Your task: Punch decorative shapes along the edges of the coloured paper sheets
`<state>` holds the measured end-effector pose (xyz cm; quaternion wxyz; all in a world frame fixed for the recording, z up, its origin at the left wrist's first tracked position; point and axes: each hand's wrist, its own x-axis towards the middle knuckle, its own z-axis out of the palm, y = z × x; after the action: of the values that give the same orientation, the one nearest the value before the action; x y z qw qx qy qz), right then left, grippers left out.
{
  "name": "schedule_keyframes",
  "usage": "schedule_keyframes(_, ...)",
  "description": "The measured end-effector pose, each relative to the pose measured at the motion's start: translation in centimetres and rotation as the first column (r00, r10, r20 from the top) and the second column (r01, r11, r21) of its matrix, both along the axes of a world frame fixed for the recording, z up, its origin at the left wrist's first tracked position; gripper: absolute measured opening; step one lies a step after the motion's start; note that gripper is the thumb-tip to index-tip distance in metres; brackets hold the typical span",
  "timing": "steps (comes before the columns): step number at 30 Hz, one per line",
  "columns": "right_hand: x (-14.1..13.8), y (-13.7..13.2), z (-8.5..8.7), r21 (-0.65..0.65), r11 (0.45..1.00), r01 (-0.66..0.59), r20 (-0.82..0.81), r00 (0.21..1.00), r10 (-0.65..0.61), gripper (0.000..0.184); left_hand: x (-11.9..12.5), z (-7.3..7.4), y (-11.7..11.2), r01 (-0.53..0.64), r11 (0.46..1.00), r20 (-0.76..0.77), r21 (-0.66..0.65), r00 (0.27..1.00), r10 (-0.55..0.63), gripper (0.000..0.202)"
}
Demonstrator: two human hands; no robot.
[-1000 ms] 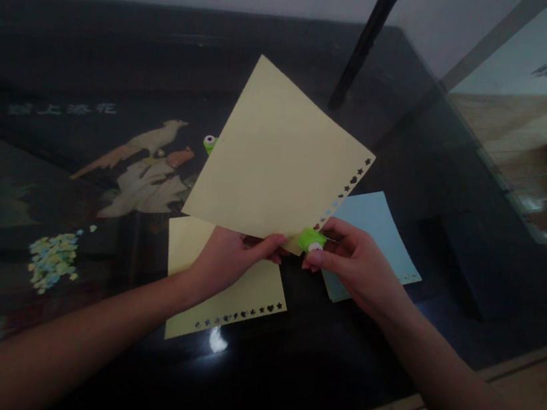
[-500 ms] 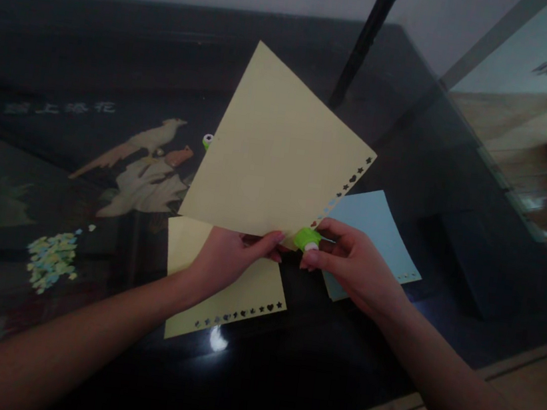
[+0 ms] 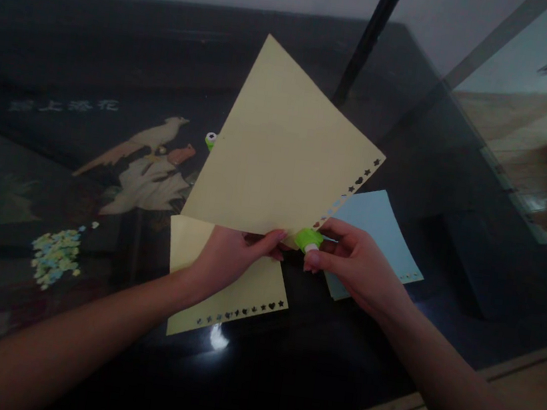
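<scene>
My left hand point(image 3: 229, 256) pinches the lower edge of a yellow paper sheet point(image 3: 280, 152), holding it tilted above the table. A row of small punched shapes runs along the sheet's right edge. My right hand point(image 3: 351, 262) grips a small green paper punch point(image 3: 308, 239) clamped on that edge near its lower corner. Under my hands a second yellow sheet point(image 3: 246, 292) with a punched edge lies flat. A light blue sheet point(image 3: 381, 229) lies to the right, partly under my right hand.
A dark glossy table point(image 3: 74, 37) shows a bird picture point(image 3: 143, 161) under its surface. A heap of punched paper bits point(image 3: 55, 257) lies at the left. Another green punch point(image 3: 210, 139) peeks out behind the held sheet. A dark pole point(image 3: 371, 36) rises at the back.
The held yellow sheet has tipped up a little, its top corner higher. The punch has slid slightly left along the edge, toward the lower corner.
</scene>
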<state>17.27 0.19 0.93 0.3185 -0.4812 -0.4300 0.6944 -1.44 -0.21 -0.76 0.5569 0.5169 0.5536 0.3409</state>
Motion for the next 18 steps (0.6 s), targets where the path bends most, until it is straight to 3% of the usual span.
schedule_keyframes(18,-0.20,-0.01,0.09,0.018,1.000,0.008,0.061,0.998,-0.010,0.027,0.07,-0.31,0.04,-0.004,1.000,0.058,0.023,0.998,0.003,0.012)
